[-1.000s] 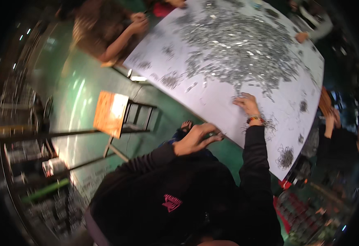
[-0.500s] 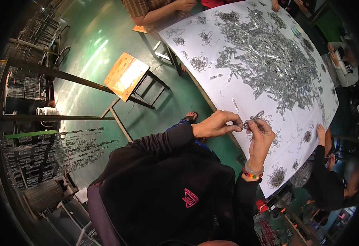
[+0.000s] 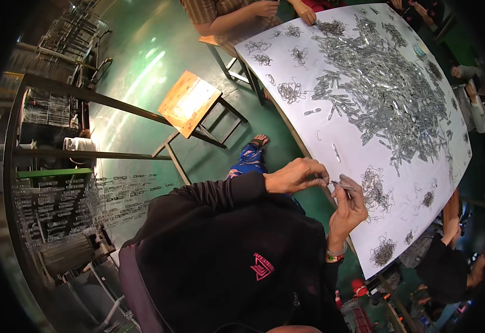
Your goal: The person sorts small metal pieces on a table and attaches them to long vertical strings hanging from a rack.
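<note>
Over the near edge of the white-covered table, my two hands are close together. My right hand (image 3: pixel 348 211), with a beaded bracelet at the wrist, pinches a small grey metal link piece (image 3: pixel 344 185) between thumb and fingers. Its near end points toward my left hand (image 3: pixel 298 176), whose thumb and forefinger are pinched by that end. Whatever lies between those left fingertips is too small to make out. A heap of thin bent wire hooks (image 3: pixel 376 190) is on the table just beyond my right hand. One loose slim metal piece (image 3: pixel 336 152) lies farther off.
A large pile of slim metal pieces (image 3: pixel 386 89) covers the middle of the table (image 3: pixel 320 125). Smaller wire-hook heaps (image 3: pixel 291 92) lie around it. A wooden stool (image 3: pixel 189 102) stands at left, beside a metal frame (image 3: pixel 92 155). Other people's hands (image 3: pixel 306 14) are at the table's far side.
The link piece in my right hand has tilted from pointing up and away to lying lower between the fingers. My view has shifted, moving the table slightly right and down in the picture.
</note>
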The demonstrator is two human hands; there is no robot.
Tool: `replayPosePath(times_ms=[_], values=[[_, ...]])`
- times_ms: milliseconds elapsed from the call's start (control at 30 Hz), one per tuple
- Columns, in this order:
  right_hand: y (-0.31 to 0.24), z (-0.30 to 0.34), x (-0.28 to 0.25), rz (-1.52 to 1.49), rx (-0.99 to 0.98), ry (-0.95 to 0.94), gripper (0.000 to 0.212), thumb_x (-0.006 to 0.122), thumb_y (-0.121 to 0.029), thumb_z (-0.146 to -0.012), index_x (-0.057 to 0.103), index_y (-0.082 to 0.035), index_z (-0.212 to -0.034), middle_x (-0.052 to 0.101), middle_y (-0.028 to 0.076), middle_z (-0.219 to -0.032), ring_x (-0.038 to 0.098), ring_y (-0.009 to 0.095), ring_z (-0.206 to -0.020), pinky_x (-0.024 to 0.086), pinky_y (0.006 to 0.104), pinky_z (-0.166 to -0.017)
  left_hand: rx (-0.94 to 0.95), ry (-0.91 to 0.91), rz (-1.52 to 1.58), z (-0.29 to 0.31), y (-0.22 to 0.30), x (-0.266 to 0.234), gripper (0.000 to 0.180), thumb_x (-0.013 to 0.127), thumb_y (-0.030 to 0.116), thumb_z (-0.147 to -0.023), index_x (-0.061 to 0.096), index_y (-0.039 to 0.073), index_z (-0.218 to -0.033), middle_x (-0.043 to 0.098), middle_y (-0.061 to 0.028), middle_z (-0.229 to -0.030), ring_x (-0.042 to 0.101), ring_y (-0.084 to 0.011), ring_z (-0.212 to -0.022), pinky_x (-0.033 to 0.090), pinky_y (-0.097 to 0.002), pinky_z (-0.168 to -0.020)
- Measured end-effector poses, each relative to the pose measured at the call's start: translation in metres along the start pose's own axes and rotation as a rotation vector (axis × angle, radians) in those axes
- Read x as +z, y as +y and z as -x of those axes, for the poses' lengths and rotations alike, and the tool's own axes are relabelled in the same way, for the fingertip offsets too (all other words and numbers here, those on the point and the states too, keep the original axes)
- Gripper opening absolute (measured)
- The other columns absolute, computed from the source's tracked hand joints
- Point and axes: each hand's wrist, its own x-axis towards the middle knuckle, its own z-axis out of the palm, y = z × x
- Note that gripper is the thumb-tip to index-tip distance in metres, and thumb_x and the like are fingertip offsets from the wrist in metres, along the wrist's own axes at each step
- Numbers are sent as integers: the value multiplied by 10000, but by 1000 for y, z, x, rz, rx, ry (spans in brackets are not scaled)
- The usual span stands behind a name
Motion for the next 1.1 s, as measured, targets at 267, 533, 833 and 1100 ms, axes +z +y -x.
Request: replayPosePath(times_ms=[267,533,833,1100], values=[[26,-7,38,151,-25,-104,112,682,89,-716,588,55,-766,632,100,-778,558,156,-684,452,253,-600,-93,78,-68,-41,-94,-128,320,659,210,-811,605,57,-1087,639,-88,-1000,620,-218,-869,494,-353,-727],[24,-16,97,195,-8,204,113,677,87,-662,604,46,-738,630,106,-727,529,176,-672,422,267,-597,-155,23,-791,-188,-286,-218,263,664,261,-747,661,-2,-744,635,-178,-716,618,-346,-674,495,-403,-640],[10,-9,142,255,-91,511,175,686,108,-671,612,39,-814,638,125,-769,558,217,-726,448,319,-656,66,-231,-1092,-203,-314,-221,124,514,88,-783,614,20,-810,629,-167,-812,630,-338,-777,522,-427,-667],[1,-3,177,96,-59,682,173,648,108,-744,627,38,-901,651,137,-882,625,208,-799,521,321,-730,70,-361,-902,-238,-328,-241,152,491,84,-806,591,-11,-869,626,-224,-831,623,-396,-771,499,-467,-708]])
